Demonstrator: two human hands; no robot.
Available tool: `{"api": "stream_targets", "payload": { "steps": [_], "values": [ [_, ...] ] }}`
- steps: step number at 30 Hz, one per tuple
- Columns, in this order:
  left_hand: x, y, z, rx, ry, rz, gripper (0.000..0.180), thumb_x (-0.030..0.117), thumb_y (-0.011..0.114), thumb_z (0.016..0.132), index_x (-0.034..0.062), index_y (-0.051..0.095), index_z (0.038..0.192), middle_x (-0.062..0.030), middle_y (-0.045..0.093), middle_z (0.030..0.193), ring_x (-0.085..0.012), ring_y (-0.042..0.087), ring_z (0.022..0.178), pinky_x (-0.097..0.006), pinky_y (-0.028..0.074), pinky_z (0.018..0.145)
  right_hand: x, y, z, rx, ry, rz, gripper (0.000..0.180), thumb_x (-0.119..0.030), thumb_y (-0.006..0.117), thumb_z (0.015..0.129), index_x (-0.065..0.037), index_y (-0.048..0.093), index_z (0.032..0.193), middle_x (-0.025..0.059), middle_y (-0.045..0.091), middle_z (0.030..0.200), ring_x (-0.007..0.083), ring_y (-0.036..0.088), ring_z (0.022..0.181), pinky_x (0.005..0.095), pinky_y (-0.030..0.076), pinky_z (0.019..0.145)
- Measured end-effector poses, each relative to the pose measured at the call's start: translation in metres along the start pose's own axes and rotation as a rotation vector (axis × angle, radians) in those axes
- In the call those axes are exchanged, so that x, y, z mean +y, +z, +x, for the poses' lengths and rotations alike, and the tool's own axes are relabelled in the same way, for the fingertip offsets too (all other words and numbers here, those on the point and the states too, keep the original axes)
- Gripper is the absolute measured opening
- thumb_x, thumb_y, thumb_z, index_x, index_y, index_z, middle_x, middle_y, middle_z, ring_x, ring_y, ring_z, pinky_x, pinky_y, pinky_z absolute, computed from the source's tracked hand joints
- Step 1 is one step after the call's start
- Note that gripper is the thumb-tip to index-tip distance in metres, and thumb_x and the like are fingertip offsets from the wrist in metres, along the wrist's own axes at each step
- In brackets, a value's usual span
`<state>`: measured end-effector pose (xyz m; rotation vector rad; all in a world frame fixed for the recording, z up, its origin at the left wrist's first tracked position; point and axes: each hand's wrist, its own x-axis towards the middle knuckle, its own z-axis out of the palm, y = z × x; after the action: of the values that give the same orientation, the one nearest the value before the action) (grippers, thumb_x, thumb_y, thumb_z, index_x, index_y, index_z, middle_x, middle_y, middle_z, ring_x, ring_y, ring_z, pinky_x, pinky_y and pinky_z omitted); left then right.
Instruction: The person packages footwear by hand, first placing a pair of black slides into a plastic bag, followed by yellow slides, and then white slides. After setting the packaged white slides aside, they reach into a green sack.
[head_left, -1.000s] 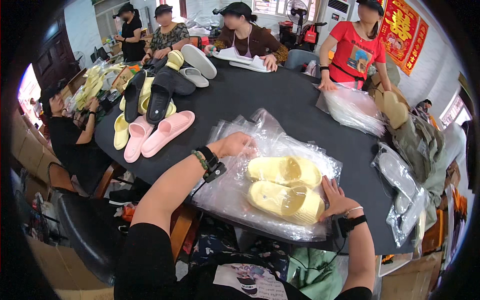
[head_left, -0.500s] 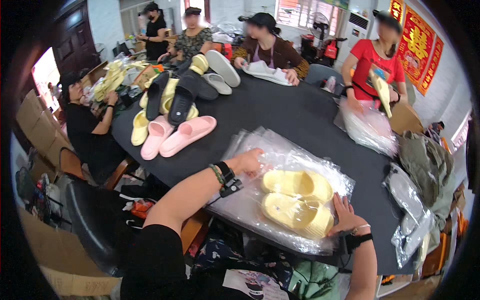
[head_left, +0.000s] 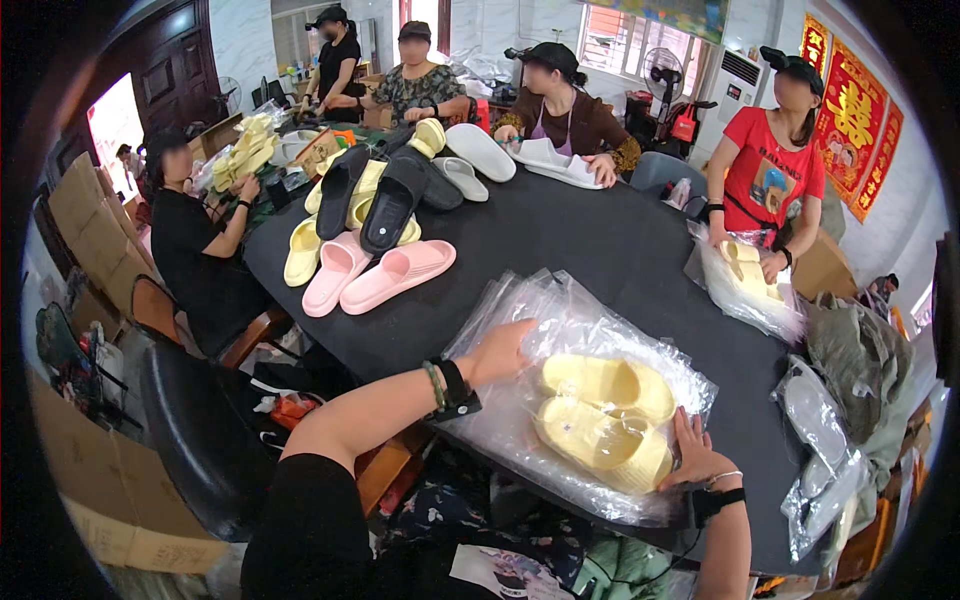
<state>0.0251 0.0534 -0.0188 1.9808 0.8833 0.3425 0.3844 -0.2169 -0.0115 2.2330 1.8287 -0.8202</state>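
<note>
Two pale yellow slippers (head_left: pixel 605 420) lying side by side on a stack of clear plastic bags (head_left: pixel 560 330), little altered from half a second back: same pair, same stack, only a shade nearer the near table edge. Left hand (head_left: pixel 497 352) flat on the bags just left of the pair, fingers spread, grip apart and holding nothing. Right hand (head_left: pixel 693 455) now cupped against the nearer slipper's right end (touching, not clearly clamped; grip half-closed at most). Bagging seemingly not yet begun. Beyond the left hand on the dark table (head_left: pixel 600 240): pink slippers (head_left: pixel 375 275), black and white ones further off. Right of the right hand, more bagged stock (head_left: pixel 825 440). Other people seated round, well apart; nothing between hands and pair.
</note>
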Motion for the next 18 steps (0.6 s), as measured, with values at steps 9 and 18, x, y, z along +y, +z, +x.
{"api": "stream_targets", "payload": {
  "steps": [9,18],
  "values": [
    [0.055,0.01,0.015,-0.325,0.881,0.609,0.089,0.052,0.077,0.078,0.0052,0.042,0.145,-0.0255,0.043,0.143,-0.0415,0.04,0.134,-0.046,0.037,0.11,-0.007,-0.007,-0.003,-0.022,0.027,-0.057,0.161,-0.055,0.093,0.043,-0.005,-0.009,0.157,0.0152,-0.005,0.166,0.0408,-0.005,0.152,0.0496,0.011,0.121],
    [0.086,0.024,0.088,-0.712,0.957,0.647,0.097,0.057,0.074,0.08,0.0106,0.03,0.153,-0.0296,0.033,0.151,-0.0444,0.038,0.137,-0.049,0.032,0.116,-0.007,-0.004,0.002,-0.022,0.0,0.004,0.161,-0.059,0.092,0.041,-0.007,-0.007,0.158,0.0169,-0.005,0.166,0.0431,-0.009,0.151,0.0559,0.005,0.121]
  ]
}}
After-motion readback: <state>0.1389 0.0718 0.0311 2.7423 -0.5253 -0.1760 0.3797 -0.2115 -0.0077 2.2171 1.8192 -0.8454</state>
